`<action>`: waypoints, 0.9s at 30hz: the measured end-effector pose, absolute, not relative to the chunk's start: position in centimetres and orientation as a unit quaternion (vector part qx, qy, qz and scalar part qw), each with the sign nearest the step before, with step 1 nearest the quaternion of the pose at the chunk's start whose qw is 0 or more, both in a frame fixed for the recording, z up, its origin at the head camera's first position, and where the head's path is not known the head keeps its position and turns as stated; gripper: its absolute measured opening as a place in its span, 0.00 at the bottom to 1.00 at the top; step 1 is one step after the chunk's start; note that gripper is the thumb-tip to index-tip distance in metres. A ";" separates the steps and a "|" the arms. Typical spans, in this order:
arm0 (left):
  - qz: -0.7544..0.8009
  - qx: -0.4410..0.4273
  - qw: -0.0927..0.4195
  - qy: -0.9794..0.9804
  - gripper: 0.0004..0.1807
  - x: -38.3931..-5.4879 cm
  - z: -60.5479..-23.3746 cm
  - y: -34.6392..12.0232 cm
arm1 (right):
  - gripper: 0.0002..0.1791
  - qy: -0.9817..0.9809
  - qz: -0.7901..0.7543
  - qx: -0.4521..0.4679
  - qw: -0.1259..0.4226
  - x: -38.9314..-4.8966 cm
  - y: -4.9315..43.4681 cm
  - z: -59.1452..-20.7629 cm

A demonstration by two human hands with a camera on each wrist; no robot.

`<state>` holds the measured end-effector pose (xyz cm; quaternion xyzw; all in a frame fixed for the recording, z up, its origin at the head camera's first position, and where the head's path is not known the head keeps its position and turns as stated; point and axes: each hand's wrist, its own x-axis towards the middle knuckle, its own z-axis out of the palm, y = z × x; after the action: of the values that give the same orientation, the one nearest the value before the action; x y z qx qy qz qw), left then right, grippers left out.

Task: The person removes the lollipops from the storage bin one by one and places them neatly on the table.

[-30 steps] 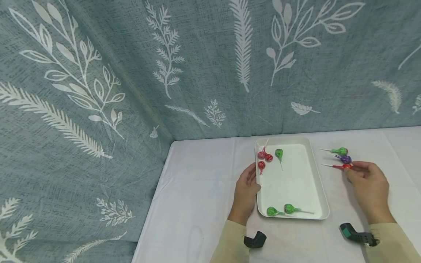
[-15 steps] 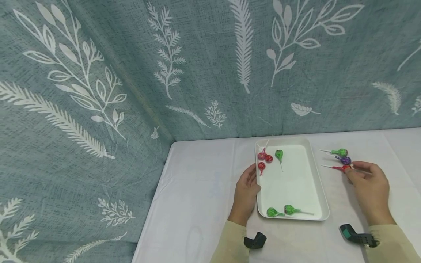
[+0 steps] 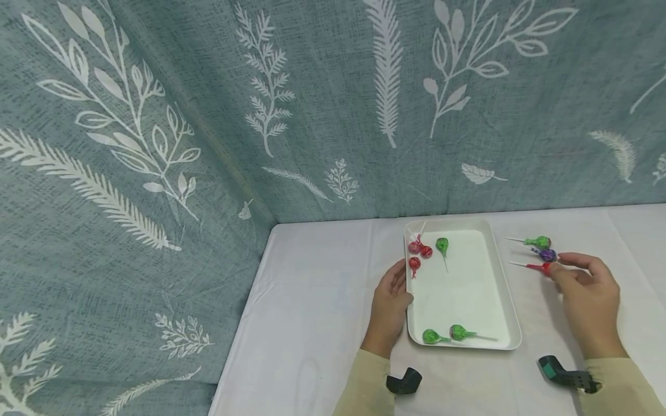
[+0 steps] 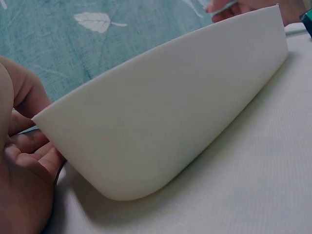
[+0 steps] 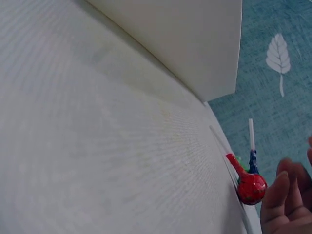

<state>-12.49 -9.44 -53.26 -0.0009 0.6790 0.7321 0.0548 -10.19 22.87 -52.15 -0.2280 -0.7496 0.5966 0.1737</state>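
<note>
White-clothed tbl (image 3: 312, 277), approx. partway I'd judge: 6 pops (image 3: 442, 245) in the tray (image 3: 458, 294) the L hand (image 3: 390, 306) pinches, w/ red pop (image 3: 538, 267), purple pop (image 3: 547, 255) & green pop (image 3: 542, 241) left outside, R hand (image 3: 590, 297) loosely parted by the red.

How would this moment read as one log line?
left hand: holds tray edge | right hand: at red lollipop outside tray | nearby: purple lollipop, green lollipop
</note>
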 end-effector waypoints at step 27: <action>0.731 0.007 0.056 0.680 0.40 -12.4 -53.2 -9.5 | 0.18 -0.675 0.716 0.037 0.172 -9.8 20.9 -50.9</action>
<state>-12.43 -9.50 -53.19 0.0067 0.6795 0.7315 0.0565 -9.81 20.86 -50.95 0.0366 -0.6751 0.7164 0.1725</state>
